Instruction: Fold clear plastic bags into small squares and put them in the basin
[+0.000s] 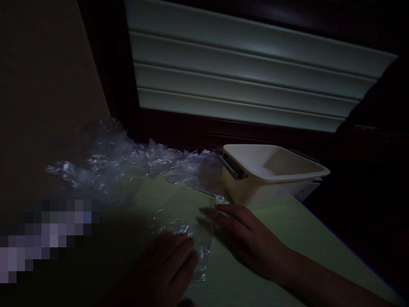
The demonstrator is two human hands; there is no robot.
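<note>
A clear plastic bag [202, 251] lies on the pale green tabletop in front of me. My left hand [172, 264] is over its near left part, with fingers curled together against the plastic; the thumb is hard to make out in the dark. To the right of the bag, my right hand [244, 230] hovers low over the table. Its fingers stretch to the left, slightly apart, and nothing shows in them. Beyond its fingertips stands a cream plastic bin [246, 187] with dark handles.
Many crumpled clear plastic bags [108, 157] are heaped along the back and left of the green table [275, 247]. Behind them rises a dark frame with pale slatted panels [223, 72]. The table's blue edge [335, 234] slants down at the right. The lower left is pixelated.
</note>
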